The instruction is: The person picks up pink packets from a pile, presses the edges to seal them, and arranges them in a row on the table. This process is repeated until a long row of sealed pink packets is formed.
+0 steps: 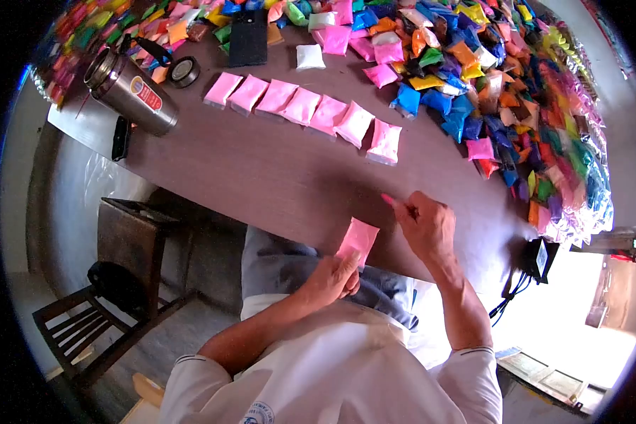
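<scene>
1. Pink packet (359,234): one, rectangular, tilted; the left hand (338,276) grips its lower end at the near edge of the table (261,173).
2. Right hand (428,226): pinches a small pink item (388,200), too small to identify.
3. Row of seven pink packets (328,114): lies beyond.
4. Steel flask (136,95): stands left; coloured packets (466,74) heap at right.

Pink packets (302,107) on brown table (226,166)
</scene>
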{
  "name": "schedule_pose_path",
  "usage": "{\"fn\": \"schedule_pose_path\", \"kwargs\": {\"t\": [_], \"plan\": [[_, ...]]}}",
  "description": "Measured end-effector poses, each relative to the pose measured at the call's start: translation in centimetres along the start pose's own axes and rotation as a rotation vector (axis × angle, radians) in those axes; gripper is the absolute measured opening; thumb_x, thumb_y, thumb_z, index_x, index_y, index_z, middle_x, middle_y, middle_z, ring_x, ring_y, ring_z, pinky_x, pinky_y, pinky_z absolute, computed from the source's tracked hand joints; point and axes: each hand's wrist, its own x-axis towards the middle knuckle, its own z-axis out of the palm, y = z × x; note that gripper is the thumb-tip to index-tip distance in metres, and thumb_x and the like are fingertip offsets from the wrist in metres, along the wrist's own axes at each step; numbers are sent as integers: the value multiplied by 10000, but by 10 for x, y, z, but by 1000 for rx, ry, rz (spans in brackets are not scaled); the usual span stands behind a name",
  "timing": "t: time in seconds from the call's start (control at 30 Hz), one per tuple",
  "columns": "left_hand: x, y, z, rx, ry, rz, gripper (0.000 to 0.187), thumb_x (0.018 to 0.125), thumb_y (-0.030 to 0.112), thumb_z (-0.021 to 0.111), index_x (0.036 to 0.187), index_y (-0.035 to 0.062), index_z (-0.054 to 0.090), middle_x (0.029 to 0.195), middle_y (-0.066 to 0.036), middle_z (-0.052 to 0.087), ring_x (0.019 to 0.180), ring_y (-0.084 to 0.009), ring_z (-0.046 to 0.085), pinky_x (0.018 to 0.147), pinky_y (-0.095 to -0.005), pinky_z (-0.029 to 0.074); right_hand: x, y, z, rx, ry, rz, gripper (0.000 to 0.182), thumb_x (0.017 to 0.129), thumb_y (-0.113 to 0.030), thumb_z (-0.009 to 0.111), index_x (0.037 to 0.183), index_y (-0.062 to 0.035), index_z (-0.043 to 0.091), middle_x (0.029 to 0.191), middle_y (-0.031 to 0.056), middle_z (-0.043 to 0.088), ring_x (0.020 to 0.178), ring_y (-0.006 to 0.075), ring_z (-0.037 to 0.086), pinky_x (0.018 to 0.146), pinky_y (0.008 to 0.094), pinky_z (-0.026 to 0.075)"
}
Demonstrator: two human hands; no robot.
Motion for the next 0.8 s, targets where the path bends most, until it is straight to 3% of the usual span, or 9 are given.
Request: {"fn": "schedule_pose_path", "kwargs": {"t": [0.07, 0.17, 0.23, 0.3, 0.43, 0.53, 0.6, 0.73, 0.8], "plan": [[0, -3, 2, -16, 5, -3, 649, 953, 552, 411, 501, 91, 345, 465, -30, 375, 438, -125, 380, 435, -286, 306, -8, -14, -9, 101, -72, -107, 151, 759, -119, 672, 662, -37, 591, 589, 134, 567, 537, 322, 588, 473, 367, 451], [7, -15, -1, -50, -27, 69, 651, 956, 558, 391, 507, 87, 367, 466, -36, 386, 436, -123, 370, 436, -281, 309, -20, -35, -1, 89, -166, -325, 182, 762, -190, 682, 670, -55, 600, 628, 119, 593, 569, 302, 601, 507, 379, 473], [3, -9, 1, -78, -48, 121, 650, 959, 558, 382, 512, 85, 382, 468, -39, 392, 435, -123, 366, 437, -279, 311, -17, -34, 6, 75, -175, -316, 199, 770, -213, 681, 675, -57, 601, 629, 117, 595, 570, 303, 601, 510, 386, 473], [1, 4, 3, -62, -21, 5, 636, 965, 544, 380, 522, 88, 392, 475, -36, 399, 430, -123, 356, 441, -282, 318, -7, -31, 11, 63, -179, -314, 216, 777, -235, 680, 679, -59, 601, 629, 115, 598, 571, 305, 601, 514, 393, 473], [5, 0, -1, -69, -40, 15, 629, 959, 544, 399, 523, 91, 380, 479, -31, 401, 430, -118, 356, 441, -281, 321, 4, -16, 7, 18, -226, -252, 204, 771, -198, 693, 678, -46, 594, 621, 126, 593, 576, 316, 603, 508, 395, 469], [5, -10, -2, -75, -28, 27, 625, 957, 544, 408, 532, 87, 377, 474, -25, 395, 429, -116, 351, 442, -280, 322, 7, -3, 10, -66, -96, -139, 198, 766, -169, 699, 671, -33, 590, 603, 137, 583, 542, 311, 588, 495, 387, 462], [3, -8, -5, -3, -28, -9, 612, 953, 540, 425, 547, 84, 388, 471, -22, 389, 428, -115, 351, 443, -274, 322, 14, 9, 2, 50, 5, 59, 202, 765, -157, 699, 662, -23, 588, 582, 140, 570, 504, 296, 572, 481, 378, 453], [7, -7, -2, -19, -22, -3, 601, 956, 525, 434, 550, 84, 394, 471, -22, 387, 426, -117, 352, 451, -279, 334, -17, -10, 2, 95, -221, -130, 191, 760, -209, 688, 698, -47, 606, 638, 152, 596, 605, 334, 622, 529, 424, 491], [6, -4, 0, -77, -27, -18, 612, 960, 516, 432, 526, 87, 386, 462, -24, 382, 426, -118, 356, 448, -284, 338, -22, -15, 9, 92, -191, -182, 217, 753, -217, 717, 678, -48, 604, 610, 136, 589, 560, 311, 603, 506, 399, 475]]}}
